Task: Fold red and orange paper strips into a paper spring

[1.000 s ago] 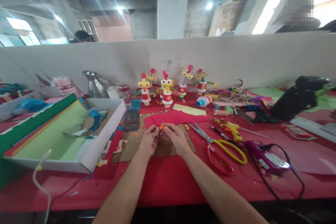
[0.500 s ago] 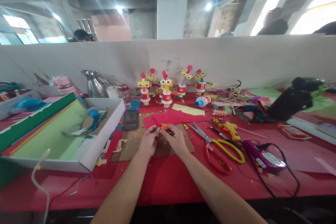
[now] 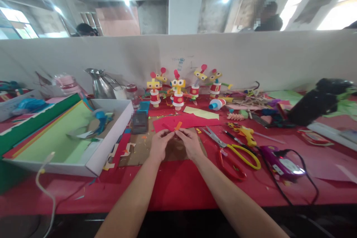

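Between my fingertips is a small orange paper piece, standing up at a slant. My left hand pinches toward it from the left, fingers curled and closed. From the other side my right hand is closed with thumb and finger on the piece. Both hands are over a brown cardboard sheet strewn with scraps. Just beyond them lies red paper. To the right rest large scissors with one yellow and one red handle. Several paper-cup figures stand at the back.
A white box with coloured paper sits on the left. A yellow glue gun, a purple power unit with a black cable, and a black bottle are on the right. A metal jug stands by the white partition.
The orange piece has turned from lying nearly flat to standing up at a slant. My hands have come slightly closer together at the fingertips. A person behind the partition has shifted left.
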A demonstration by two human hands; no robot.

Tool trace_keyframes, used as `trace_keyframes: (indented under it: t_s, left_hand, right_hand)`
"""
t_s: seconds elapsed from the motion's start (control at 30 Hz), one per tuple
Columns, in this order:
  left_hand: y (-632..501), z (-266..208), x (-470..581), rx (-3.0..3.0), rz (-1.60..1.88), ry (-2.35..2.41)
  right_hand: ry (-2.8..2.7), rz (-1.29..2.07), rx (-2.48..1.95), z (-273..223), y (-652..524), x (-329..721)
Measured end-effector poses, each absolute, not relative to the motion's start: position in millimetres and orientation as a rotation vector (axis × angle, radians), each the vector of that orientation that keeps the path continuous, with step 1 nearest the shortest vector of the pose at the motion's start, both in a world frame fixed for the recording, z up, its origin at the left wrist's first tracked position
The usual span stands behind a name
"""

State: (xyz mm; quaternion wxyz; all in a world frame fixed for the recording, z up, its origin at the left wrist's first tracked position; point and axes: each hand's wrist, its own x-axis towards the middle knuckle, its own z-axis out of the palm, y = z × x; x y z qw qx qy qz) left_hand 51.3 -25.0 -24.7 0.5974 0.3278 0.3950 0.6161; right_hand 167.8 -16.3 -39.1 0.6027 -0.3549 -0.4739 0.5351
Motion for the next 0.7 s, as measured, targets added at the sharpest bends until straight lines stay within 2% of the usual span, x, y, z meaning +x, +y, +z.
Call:
trace_keyframes:
  t_s: [0.43,0.57,0.7]
  left_hand:
    - [-20.7,-32.4,47.9,0.867,1.387,0.927]
    - [-20.1,-35.3,48.6,0.926,1.389,1.044]
    - [-20.7,-29.9,50.0,0.795,1.403,0.955]
  right_hand:
    - [-1.098,1.233,-0.850,-31.9,-17.8,170.6]
    - [-1.160,1.125,-0.930,-33.5,-16.5,170.9]
    - [-1.170,1.055,-0.953,-35.3,-14.5,171.2]
